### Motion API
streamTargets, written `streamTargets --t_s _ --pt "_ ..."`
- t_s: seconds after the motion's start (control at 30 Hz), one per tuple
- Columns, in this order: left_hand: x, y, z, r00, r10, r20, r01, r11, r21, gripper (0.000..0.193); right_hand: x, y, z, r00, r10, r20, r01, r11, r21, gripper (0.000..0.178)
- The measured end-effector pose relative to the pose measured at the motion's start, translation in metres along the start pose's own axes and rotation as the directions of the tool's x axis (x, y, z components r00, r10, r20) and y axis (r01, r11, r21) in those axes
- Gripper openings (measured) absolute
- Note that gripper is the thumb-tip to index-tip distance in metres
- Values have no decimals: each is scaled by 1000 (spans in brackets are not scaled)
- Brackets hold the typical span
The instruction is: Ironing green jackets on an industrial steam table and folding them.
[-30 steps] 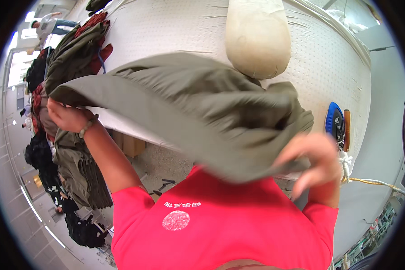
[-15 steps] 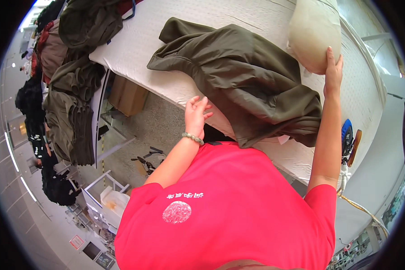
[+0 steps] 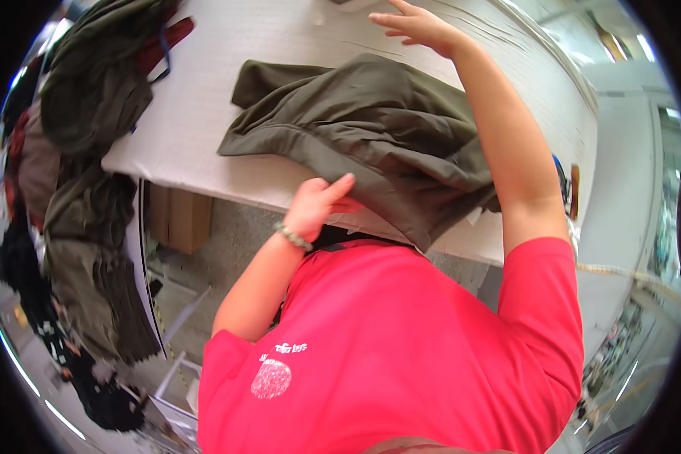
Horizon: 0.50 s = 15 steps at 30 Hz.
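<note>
A dark olive garment (image 3: 371, 113) lies crumpled on the white padded table (image 3: 197, 83), its lower part hanging over the near edge. My left hand (image 3: 318, 208), with a beaded bracelet at the wrist, is beside the garment's near edge. Its fingers are loosely stretched and partly blurred, and nothing shows in them. Beyond the garment, my right hand (image 3: 424, 29) reaches over the far part of the table, fingers spread and holding nothing. My right forearm passes across the garment's right side.
Olive garments (image 3: 91, 265) hang in a pile at the left, with more heaped on the table's left corner. A cardboard box (image 3: 181, 219) stands under the table. A blue and brown tool (image 3: 571, 185) sits at the right edge. A pale object (image 3: 352, 4) is cut off at the top.
My right hand has left the cream cushion and moved left and farther out; the cushion no longer shows. The left hand has moved slightly down and left. The view has shifted.
</note>
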<state>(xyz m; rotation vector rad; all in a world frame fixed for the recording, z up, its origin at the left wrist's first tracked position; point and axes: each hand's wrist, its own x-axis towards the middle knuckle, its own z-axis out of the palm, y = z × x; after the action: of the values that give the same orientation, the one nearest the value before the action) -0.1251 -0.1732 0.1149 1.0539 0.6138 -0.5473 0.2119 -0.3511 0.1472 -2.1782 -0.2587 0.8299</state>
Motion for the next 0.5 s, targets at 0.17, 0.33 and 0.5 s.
streamTargets --t_s 0.17,0.33,0.5 --pt "-75 47 -83 930 335 151 -367 839 401 26 -76 85 -32 991 56 -125 -108 880 -464 92" --pt "-130 84 -158 640 719 -272 -762 641 -98 32 -244 157 52 940 247 -236 -294 936 -191 69" --pt "-78 104 -141 971 195 -138 -239 813 -532 39 -355 172 131 714 545 -440 -514 834 199 57"
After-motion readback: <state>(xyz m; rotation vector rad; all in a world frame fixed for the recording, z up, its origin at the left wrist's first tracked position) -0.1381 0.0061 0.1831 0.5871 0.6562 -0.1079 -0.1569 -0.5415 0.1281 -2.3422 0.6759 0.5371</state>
